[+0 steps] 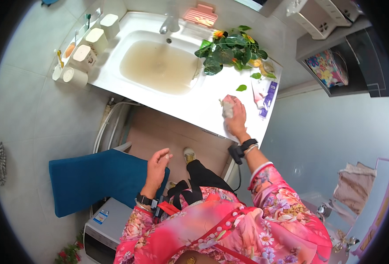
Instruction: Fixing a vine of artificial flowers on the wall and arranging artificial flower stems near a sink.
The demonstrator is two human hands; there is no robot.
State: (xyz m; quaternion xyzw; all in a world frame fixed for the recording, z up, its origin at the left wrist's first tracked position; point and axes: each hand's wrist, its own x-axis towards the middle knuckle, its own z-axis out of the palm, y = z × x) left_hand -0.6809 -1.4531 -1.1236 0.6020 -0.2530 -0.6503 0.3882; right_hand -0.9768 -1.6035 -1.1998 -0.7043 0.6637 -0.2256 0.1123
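Now, from the head view, the right hand (237,121) is down on the white counter (199,105), its fingers bent over a pale, crumpled cloth (227,110) and pressing it to the surface. That's where the cloth lies: on the front strip, right of the sink (129,42), with a loose green leaf (241,88) just beyond it and a purple tube (268,100) off to the right. It looks soft and light, nothing fragile about it, and probably limp; whether it's wet, I can't tell, though a damp one would drag a little and slide easily on such smooth white stuff. Best hold? Right on the bunched middle, palm flat over it, fingertips spread to pin the front edge so no corner folds under. And the left hand (158,166)? Clear of everything, hanging above the blue seat (97,180), fingers loosely curled and apart, with nothing visible in the grasp.
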